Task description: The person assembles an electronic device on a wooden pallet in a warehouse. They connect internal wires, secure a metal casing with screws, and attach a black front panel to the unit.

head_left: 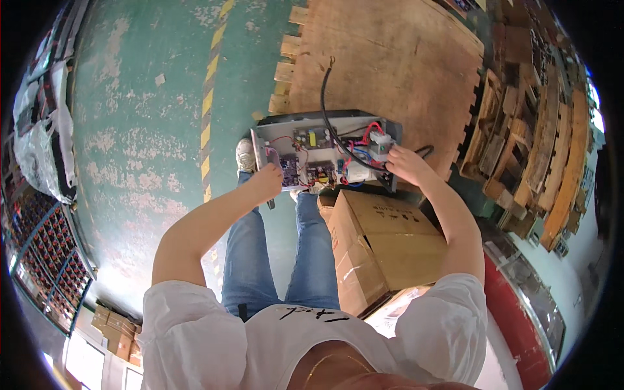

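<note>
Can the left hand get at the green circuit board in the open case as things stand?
Probably yes: the left hand rests at the case's left edge, the green board lies uncovered close by, nothing between.

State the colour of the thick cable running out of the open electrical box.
Black cable, seen in the head view.

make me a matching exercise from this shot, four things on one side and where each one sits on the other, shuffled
Things:
1. open metal enclosure
2. cardboard box
3. black cable
4. left hand

Places:
A. runs from inside the case up over the wooden pallet
B. at the case's left end, by a small circuit board
C. held between both hands, wiring and boards showing
D. just below the case, beside the person's right leg

Pairs: 1-C, 2-D, 3-A, 4-B

The right hand is at the case's right end, among the red and blue wires.
</note>
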A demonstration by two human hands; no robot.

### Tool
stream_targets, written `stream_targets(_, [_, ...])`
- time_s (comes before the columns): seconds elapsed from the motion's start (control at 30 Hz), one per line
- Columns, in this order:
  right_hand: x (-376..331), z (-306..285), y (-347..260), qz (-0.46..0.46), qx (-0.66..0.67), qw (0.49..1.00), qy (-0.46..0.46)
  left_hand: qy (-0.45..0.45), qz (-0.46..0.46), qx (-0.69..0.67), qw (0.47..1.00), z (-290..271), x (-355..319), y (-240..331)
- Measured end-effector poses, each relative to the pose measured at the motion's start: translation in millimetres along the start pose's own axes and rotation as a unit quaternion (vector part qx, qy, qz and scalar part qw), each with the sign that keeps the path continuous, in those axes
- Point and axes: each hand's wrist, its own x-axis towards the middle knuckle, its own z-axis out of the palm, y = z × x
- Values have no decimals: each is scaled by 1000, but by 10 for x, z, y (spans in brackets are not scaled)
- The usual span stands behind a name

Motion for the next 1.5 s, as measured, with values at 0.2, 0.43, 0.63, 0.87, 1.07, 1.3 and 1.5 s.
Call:
stream_targets(0.2, [136,1,-32,-1,-71,992,-108,74,-26,-11,997,72,-15,-5])
stream_targets(0.43, [348,-708,-320,-43,-27,992,-114,62,-46,1,997,-94,-608,-101])
stream_targets(0.63, [686,-2126,-954,-142,-61,986,-68,9,-41,7,999,-1052,-2298,-67])
stream_targets(0.87, [922,-4484,-1212,-235,-104,966,37,-13,-105,5,994,-2658,-4381,198])
stream_targets(1.07, [998,-6002,-1256,-282,-233,921,135,147,-196,7,970,-3071,-5223,767])
stream_targets(1.3, [1551,-6964,-755,-329,-300,882,151,188,-292,75,935,-3319,-5481,443])
stream_targets(1.5, [2482,-7463,213,-375,-304,863,153,111,-320,68,938,-3700,-5612,-659])
